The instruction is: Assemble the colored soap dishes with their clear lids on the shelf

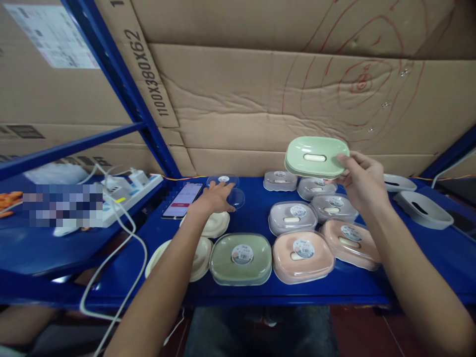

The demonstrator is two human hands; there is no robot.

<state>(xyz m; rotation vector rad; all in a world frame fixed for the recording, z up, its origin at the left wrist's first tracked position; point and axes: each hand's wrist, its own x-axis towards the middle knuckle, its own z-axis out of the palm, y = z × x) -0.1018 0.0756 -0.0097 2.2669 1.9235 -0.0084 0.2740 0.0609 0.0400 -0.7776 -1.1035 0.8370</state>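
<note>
My right hand (359, 173) pinches one end of a light green oval box (310, 148) between thumb and fingers, holding it up above the shelf. A cream-coloured bar shows in a slot in its middle. My left hand (215, 196) reaches across the shelf with its fingers spread over two clear plastic lids (236, 199); whether they touch the lids I cannot tell. Just below that hand lie cream-coloured round-cornered pieces (214, 225). In front stands a darker green box (241, 260) under a clear cover with a round label.
Peach boxes (303, 258) and greyish-mauve boxes (292, 218) with clear covers stand right of centre. White slotted trays (424, 209) lie at the far right. A phone (182, 199), a power strip (122, 198) and looping white cables are on the left. Cardboard (230, 99) backs the blue shelf.
</note>
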